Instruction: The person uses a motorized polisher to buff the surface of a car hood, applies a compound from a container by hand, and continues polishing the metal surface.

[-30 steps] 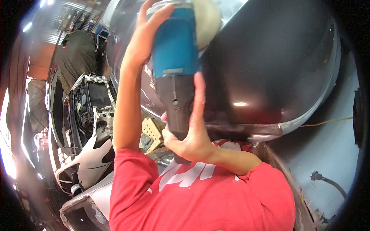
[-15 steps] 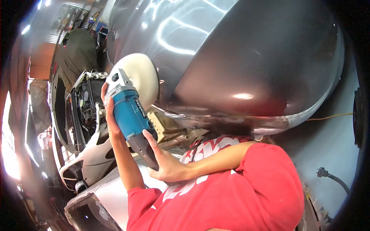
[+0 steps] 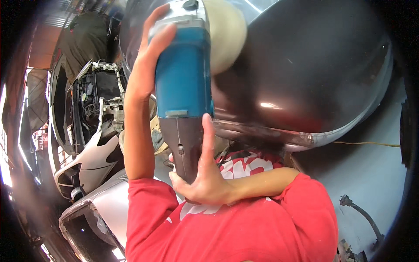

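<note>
A teal polisher with a black handle and silver head (image 3: pixel 181 72) stands lengthwise in the middle of my view. My left hand (image 3: pixel 155 52) is closed around its head end, fingers over the silver housing. My right hand (image 3: pixel 198 179) grips the black handle, thumb along its side. The cream round pad (image 3: pixel 227 37), blurred and partly hidden by the tool, lies over a glossy dark curved car panel (image 3: pixel 305 74); whether it touches the paint is hard to tell.
A partly dismantled white car with an exposed engine bay (image 3: pixel 96 96) is at the left, below a dark draped cover (image 3: pixel 85 43). A silver car body part (image 3: pixel 91 209) sits lower left. A black cable with a plug (image 3: pixel 362 212) and a thin yellow cord (image 3: pixel 366 143) are at the right.
Since half a second ago, both hands have carried the polisher up and rightward from the lower left edge of the dark panel, turning it more upright in view.
</note>
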### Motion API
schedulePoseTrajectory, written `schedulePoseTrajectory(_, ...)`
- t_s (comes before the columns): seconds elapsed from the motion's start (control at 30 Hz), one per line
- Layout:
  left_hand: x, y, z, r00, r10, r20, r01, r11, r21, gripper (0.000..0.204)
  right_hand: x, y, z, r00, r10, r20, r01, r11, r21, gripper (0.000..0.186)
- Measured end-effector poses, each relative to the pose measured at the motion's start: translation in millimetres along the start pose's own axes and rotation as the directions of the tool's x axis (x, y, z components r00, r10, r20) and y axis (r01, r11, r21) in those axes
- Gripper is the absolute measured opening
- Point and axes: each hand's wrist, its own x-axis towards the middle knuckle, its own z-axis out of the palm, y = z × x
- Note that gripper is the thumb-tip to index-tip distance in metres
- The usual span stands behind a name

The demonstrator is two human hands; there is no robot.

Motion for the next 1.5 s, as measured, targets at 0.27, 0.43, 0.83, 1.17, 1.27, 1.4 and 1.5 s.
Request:
schedulePoseTrajectory(0.27, -85.7, -26.1, -34.5, 0.978, -0.118, -0.174, 0.081, 0.975, -0.208, 0.066, -34.4, 29.0, 22.2, 0.969, 0.117, 0.216, -0.121, 0.993, 0.005, 0.115)
schedulePoseTrajectory(0.43, -147.2, -58.1, -71.6, 0.931, -0.166, -0.325, 0.073, 0.957, -0.28, 0.067, -45.8, 49.2, 31.0, 0.938, 0.121, 0.324, -0.129, 0.992, 0.005, 0.111)
schedulePoseTrajectory(0.83, -17.2, -3.9, -5.7, 0.993, -0.028, -0.118, 0.032, 0.999, 0.03, 0.064, -1.7, 2.2, -3.5, 0.997, 0.019, 0.072, -0.032, 0.98, 0.195, 0.115)
schedulePoseTrajectory(1.17, 174.3, 66.9, 107.2, 0.925, 0.198, 0.323, -0.302, 0.9, 0.314, 0.066, 88.9, -117.6, -116.7, 0.966, -0.172, -0.192, 0.203, 0.966, 0.158, 0.123)
schedulePoseTrajectory(1.27, 171.4, 59.1, 109.3, 0.95, 0.146, 0.275, -0.217, 0.944, 0.248, 0.064, 90.9, -112.8, -118.7, 0.966, -0.18, -0.187, 0.214, 0.96, 0.181, 0.122)
schedulePoseTrajectory(1.4, 111.3, 48.3, 82.1, 0.998, 0.048, 0.042, -0.055, 0.981, 0.186, 0.061, 57.8, -102.1, -102.8, 0.999, -0.018, -0.048, 0.026, 0.985, 0.169, 0.118)
schedulePoseTrajectory(1.5, 54.5, 20.7, 52.5, 0.995, -0.07, -0.078, 0.064, 0.995, -0.073, 0.062, 27.8, -76.0, -74.8, 0.999, 0.02, 0.037, -0.026, 0.986, 0.162, 0.117)
